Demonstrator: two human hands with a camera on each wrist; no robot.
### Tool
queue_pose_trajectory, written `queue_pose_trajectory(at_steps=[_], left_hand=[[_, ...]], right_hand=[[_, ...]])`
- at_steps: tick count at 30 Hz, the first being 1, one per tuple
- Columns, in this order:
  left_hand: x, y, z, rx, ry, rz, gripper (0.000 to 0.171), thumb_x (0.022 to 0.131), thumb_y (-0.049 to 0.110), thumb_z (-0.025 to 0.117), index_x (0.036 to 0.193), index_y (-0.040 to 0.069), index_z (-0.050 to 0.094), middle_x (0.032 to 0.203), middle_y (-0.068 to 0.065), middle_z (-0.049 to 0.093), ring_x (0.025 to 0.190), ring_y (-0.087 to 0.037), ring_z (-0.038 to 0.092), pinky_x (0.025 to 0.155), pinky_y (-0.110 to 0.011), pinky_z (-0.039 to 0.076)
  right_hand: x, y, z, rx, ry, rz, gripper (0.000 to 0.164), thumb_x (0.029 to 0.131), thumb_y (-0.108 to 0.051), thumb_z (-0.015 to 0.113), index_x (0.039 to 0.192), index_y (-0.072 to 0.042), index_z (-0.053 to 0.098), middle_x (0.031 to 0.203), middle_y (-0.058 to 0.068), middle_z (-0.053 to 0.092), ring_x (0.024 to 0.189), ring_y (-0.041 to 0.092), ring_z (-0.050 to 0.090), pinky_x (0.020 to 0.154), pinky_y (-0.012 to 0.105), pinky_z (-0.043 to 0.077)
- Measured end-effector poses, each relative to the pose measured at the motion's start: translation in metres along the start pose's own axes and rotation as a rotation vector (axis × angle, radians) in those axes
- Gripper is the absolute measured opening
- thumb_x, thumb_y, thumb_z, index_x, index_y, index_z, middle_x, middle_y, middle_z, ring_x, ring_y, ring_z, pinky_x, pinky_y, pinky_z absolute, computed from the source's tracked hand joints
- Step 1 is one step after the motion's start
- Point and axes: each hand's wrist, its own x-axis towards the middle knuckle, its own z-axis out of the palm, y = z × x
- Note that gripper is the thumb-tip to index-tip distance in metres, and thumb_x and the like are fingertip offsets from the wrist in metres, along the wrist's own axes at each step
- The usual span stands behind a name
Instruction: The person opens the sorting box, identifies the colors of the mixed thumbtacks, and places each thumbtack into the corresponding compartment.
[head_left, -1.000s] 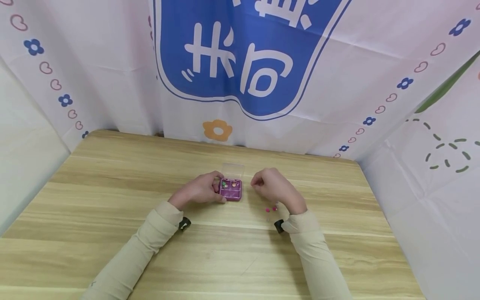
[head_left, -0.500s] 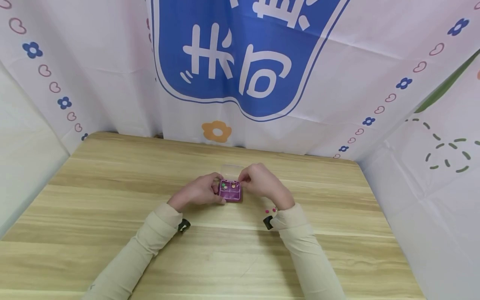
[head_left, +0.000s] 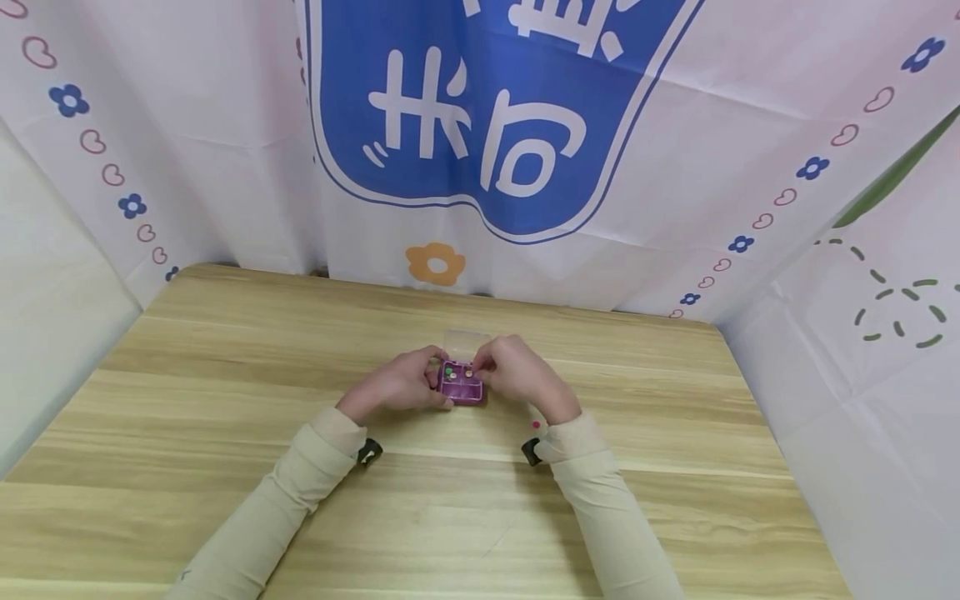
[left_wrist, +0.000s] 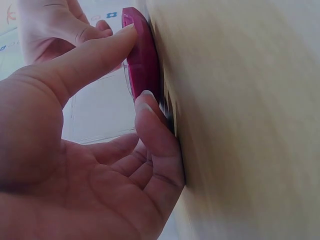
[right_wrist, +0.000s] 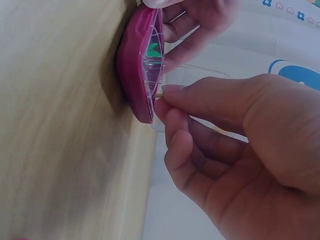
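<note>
Purple pillbox (head_left: 462, 392) on table (head_left: 442, 517), clear lid (head_left: 459, 342) flipped back; my left hand (head_left: 405, 380) grips its left side. My right hand (head_left: 517, 368), fingertips together, works at its far-right compartment; cannot tell what it holds.

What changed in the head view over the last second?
The right hand moved left, from beside the purple box to its far right compartment; too small to tell whether it holds or released anything. Only one pink piece shows near the right wrist now; the other is out of sight. Unchanged: left hand gripping the box, clear lid open.
</note>
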Motion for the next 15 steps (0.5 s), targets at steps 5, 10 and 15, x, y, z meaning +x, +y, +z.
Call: queue_pose_trajectory(at_steps=[5,10,15], left_hand=[[0.0006,-0.0004,0.0007,-0.001,0.000,-0.008,0.078,0.069,0.022,0.083,0.132,0.005,0.042,0.086,-0.009,0.060,0.072,-0.020,0.056,0.066,-0.036,0.048],[0.0005,-0.0005,0.0011,-0.001,0.003,-0.010,0.078,0.069,0.022,0.083,0.132,0.005,0.042,0.086,-0.009,0.060,0.072,-0.020,0.056,0.066,-0.036,0.049],[0.0012,-0.0005,0.0011,-0.004,0.005,-0.013,0.078,0.068,0.021,0.084,0.132,0.005,0.042,0.087,-0.009,0.060,0.073,-0.020,0.056,0.066,-0.036,0.049]], right_hand=[[-0.0012,0.0010,0.0010,-0.010,0.001,0.008,0.011,0.082,-0.003,0.069,0.092,-0.005,0.072,0.085,0.003,0.070,0.074,0.010,0.060,0.071,0.027,0.053],[-0.0022,0.0015,0.0012,-0.013,0.011,0.005,0.013,0.082,-0.001,0.069,0.094,-0.005,0.071,0.084,0.003,0.069,0.073,0.010,0.059,0.070,0.027,0.053],[-0.0026,0.0023,0.0014,-0.011,0.014,-0.007,0.013,0.081,-0.001,0.069,0.094,-0.004,0.071,0.084,0.003,0.069,0.073,0.010,0.060,0.070,0.027,0.053]])
